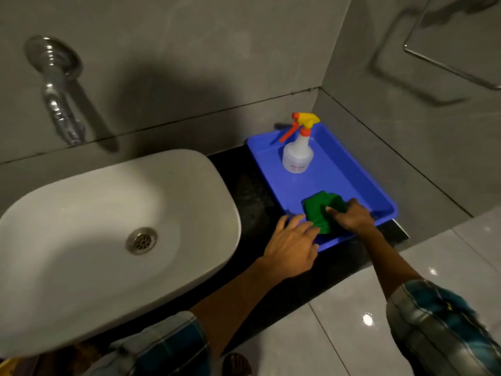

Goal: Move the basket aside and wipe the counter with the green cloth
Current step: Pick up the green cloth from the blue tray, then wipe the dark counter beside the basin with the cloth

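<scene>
A shallow blue basket (349, 169) lies on the black counter (244, 185) in the corner, right of the sink. Inside it, near the front edge, sits a folded green cloth (315, 210). My right hand (352, 217) rests on the cloth with its fingers closed around its right side. My left hand (291, 245) lies on the basket's front left corner, fingers spread over the rim and touching the cloth's left edge. A white spray bottle (296, 154) with a yellow and orange trigger stands upright at the back of the basket.
A white basin (81, 213) fills the left of the counter, with a chrome tap (58, 99) on the wall above it. Grey tiled walls close in the back and right. A glossy tiled floor (352, 308) lies below the counter's front edge.
</scene>
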{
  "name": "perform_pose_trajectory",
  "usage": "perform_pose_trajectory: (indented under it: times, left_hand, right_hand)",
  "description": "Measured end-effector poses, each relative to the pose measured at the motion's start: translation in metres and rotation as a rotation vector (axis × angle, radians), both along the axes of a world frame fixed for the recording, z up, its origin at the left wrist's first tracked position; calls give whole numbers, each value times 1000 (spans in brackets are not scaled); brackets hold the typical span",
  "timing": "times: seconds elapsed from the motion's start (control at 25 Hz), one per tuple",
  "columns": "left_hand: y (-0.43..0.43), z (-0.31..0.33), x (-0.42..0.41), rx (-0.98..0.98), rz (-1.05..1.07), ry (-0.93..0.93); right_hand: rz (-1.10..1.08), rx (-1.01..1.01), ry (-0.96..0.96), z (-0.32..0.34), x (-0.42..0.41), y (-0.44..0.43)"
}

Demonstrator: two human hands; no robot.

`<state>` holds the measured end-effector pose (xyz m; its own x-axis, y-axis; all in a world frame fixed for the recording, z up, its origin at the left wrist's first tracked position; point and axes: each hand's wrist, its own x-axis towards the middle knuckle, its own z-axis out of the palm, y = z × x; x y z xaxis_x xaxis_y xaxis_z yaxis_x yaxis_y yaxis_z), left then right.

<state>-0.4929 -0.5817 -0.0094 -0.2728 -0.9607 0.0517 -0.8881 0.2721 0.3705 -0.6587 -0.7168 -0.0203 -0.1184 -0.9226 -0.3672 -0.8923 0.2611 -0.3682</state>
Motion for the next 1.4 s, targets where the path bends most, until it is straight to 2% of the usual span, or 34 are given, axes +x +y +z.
perform_pose_trajectory:
  times: [0.24,0.32,0.4,0.52,0.6,0.68,0.76,0.84,0.88,1.08,1.2,1.32,1.4]
  left_hand:
    - [-75,-19,-24,430,-16,-225]
    - [-75,-22,-18,442,-12,-239]
    - [-63,-22,-12,343,10,-139]
    - [-47,-9,8,222,86,125]
    - [-36,6,29,190,226,399]
    - [-24,23,48,295,418,740]
    - [-5,43,72,430,538,1123]
    - [23,67,105,461,540,1461]
    - [41,78,125,413,531,1523]
    - [157,116,244,189,592,1534]
    - [252,115,328,49,757,1466]
    - [378,84,403,-96,1057,1233]
    - [464,49,436,-105,1249,1079]
  right_hand:
    - [-113,166,178,-19,7,-30]
    - [-151,168,80,-21,9,-30]
    - [-156,112,-86,-24,13,-25]
    - [-227,-54,-327,-19,26,-10]
    - [-262,-115,-525,-2,41,6]
    - [-283,-82,-805,26,57,27]
    - [-216,23,-1073,61,81,56]
    - [-100,105,-1227,91,111,88]
    - [-34,114,-1235,105,130,105]
    - [232,-9,-1175,137,253,198]
    - [445,173,-1220,131,349,267]
    - [559,263,-1163,95,453,363]
    - [662,338,-1034,60,514,439]
